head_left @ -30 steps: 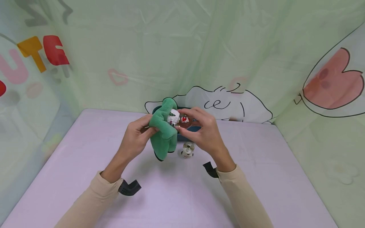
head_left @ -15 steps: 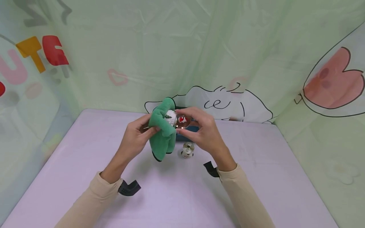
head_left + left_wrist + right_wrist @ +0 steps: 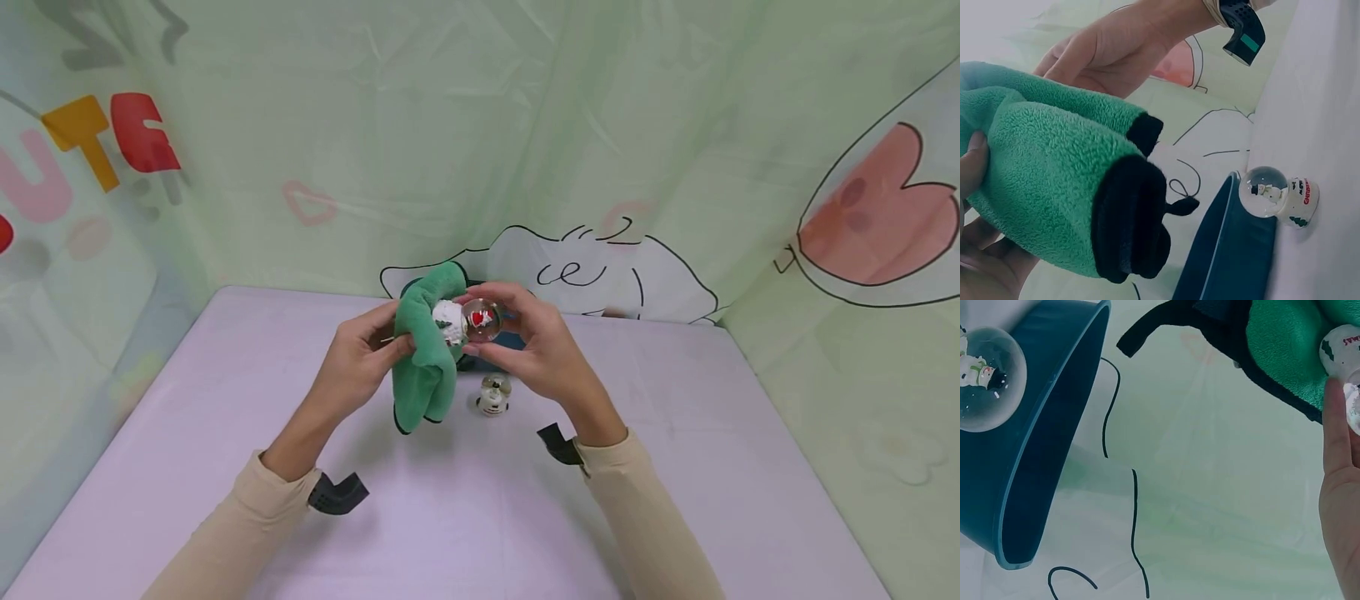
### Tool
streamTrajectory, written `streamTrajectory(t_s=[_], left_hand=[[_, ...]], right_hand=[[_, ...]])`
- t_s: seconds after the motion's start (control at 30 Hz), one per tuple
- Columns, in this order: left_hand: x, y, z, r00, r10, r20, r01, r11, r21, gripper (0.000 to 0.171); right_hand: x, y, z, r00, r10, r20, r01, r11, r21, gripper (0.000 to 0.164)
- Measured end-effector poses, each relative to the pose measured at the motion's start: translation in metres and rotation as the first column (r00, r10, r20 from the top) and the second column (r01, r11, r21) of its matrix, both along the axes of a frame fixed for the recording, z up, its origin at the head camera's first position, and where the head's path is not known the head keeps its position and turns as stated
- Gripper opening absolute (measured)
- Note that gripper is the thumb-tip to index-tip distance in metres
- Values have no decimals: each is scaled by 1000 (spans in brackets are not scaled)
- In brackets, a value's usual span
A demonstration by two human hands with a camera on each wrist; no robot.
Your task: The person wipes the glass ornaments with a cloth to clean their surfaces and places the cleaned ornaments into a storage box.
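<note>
My left hand point(image 3: 365, 346) holds a green plush cloth with dark edging point(image 3: 423, 358), thumb in front and fingers behind. The cloth drapes down in folds in the left wrist view. My right hand point(image 3: 536, 337) grips a small snow globe point(image 3: 481, 320) by its clear ball, between thumb and fingers. A red figure shows inside the ball. Its white base point(image 3: 448, 322) points left and lies against the cloth. In the right wrist view, a finger of the right hand point(image 3: 1341, 487) reaches up to the globe, mostly cut off by the frame edge.
A second snow globe point(image 3: 494, 395), with a snowman inside, stands on the pale table point(image 3: 480, 500) below the hands. Behind it is a dark blue bin point(image 3: 1022, 456), partly hidden by the hands in the head view. A printed curtain point(image 3: 480, 125) hangs at the back.
The held snow globe has turned in my right hand, its printed base changing sides. The cloth's lower end has swung slightly left. The standing snow globe has stayed put.
</note>
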State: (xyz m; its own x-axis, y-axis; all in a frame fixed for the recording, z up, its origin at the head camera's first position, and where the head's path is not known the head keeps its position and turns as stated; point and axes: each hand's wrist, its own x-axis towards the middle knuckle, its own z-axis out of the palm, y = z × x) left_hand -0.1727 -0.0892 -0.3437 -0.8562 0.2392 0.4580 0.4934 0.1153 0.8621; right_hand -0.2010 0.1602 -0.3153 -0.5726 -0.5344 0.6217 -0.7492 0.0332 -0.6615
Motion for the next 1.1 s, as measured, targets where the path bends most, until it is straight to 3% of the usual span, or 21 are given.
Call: streamTrajectory(t_s=[0.13, 0.47, 0.63, 0.83, 1.1], left_hand=[[0, 0, -1, 1000, -9, 5, 9, 1000, -11, 42], [0, 0, -1, 999, -10, 43, 11, 1000, -20, 44], [-3, 0, -4, 998, -48, 47, 49, 999, -23, 39], [-3, 0, -5, 997, -57, 52, 59, 997, -40, 43], [-1, 0, -4, 996, -75, -54, 73, 997, -28, 50]], right_hand=[[0, 1, 0, 999, 34, 20, -34, 999, -14, 58], [-4, 5, 0, 995, 96, -21, -96, 995, 6, 64], [-6, 6, 1, 999, 27, -45, -27, 1000, 11, 69], [-7, 7, 2, 997, -40, -66, 41, 999, 16, 62], [-4, 8, 7, 996, -52, -72, 54, 998, 33, 61]])
